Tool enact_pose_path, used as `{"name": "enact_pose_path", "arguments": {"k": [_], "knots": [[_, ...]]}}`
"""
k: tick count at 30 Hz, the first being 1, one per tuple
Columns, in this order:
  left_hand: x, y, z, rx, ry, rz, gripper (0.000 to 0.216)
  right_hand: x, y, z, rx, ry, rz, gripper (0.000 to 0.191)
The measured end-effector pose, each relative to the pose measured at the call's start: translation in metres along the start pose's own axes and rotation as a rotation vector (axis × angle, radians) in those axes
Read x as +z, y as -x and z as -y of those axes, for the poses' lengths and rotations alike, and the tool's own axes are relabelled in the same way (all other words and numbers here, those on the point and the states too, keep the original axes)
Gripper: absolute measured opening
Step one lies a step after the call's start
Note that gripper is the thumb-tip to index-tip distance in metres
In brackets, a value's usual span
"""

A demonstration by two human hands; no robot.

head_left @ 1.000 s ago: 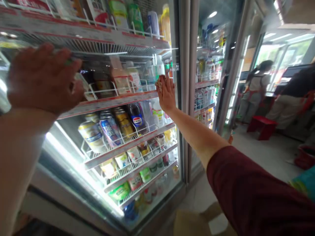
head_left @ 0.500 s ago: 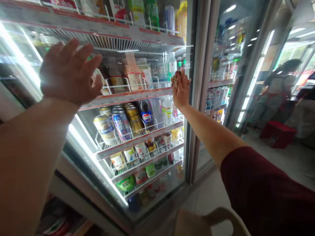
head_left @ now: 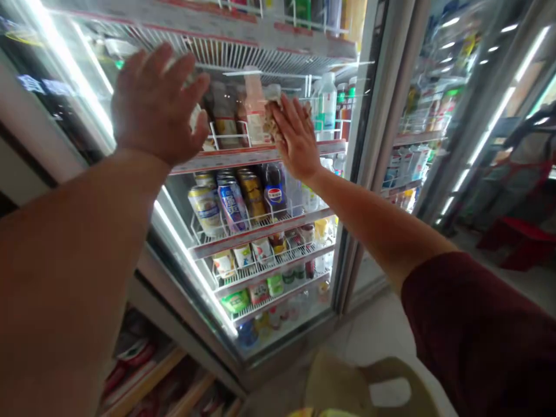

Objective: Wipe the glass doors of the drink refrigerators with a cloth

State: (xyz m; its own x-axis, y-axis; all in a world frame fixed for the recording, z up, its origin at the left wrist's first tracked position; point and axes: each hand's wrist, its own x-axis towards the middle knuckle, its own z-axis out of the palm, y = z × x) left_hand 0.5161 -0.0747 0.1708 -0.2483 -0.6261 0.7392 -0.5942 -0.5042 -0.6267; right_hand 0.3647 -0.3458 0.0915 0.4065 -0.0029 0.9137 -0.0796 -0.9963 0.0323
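My right hand (head_left: 297,139) presses a crumpled brown-and-white cloth (head_left: 273,120) flat against the glass door (head_left: 304,307) of a lit drinks fridge. Part of the cloth sticks out beyond the fingertips; the rest is hidden under the palm. Higher on the left, my left hand (head_left: 156,107) is spread open at the glass with nothing in it; whether it touches the pane I cannot tell. Behind the glass stand drink cans (head_left: 232,202), a dark cola bottle (head_left: 274,188) and a pale pink bottle (head_left: 254,104) on wire shelves.
A metal door frame (head_left: 369,145) divides this door from a second fridge door on the right. Below me is an olive-beige object with a handle-like opening (head_left: 330,382). A red stool (head_left: 516,240) stands far right, wooden shelves (head_left: 147,385) lower left.
My right hand has moved the cloth leftward across the glass, away from the door's right edge. My left hand stays spread. The view has shifted somewhat.
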Motion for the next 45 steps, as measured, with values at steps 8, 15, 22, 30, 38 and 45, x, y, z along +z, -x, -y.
{"name": "enact_pose_path", "arguments": {"k": [8, 15, 22, 30, 38, 45], "knots": [[-0.011, 0.004, -0.013, 0.164, 0.045, -0.131, 0.091, -0.012, -0.052, 0.058, 0.156, 0.023, -0.065, 0.067], [-0.015, -0.005, -0.021, 0.151, 0.268, 0.161, 0.062, -0.015, -0.011, 0.083, 0.050, -0.131, 0.099, 0.091], [-0.030, -0.011, -0.029, 0.091, 0.360, 0.183, 0.043, 0.005, 0.013, -0.012, 0.391, -0.083, -0.167, 0.074], [-0.028, -0.010, -0.041, 0.302, 0.535, 0.345, 0.065, 0.036, 0.024, -0.038, 0.328, -0.020, -0.248, 0.087], [-0.042, 0.035, -0.116, 0.082, 0.407, 0.342, 0.053, 0.035, 0.026, -0.036, 0.351, 0.013, -0.178, 0.074], [-0.056, -0.001, -0.084, -0.062, 0.229, 0.376, 0.057, 0.034, 0.028, -0.034, 0.361, -0.018, -0.183, 0.079]]}}
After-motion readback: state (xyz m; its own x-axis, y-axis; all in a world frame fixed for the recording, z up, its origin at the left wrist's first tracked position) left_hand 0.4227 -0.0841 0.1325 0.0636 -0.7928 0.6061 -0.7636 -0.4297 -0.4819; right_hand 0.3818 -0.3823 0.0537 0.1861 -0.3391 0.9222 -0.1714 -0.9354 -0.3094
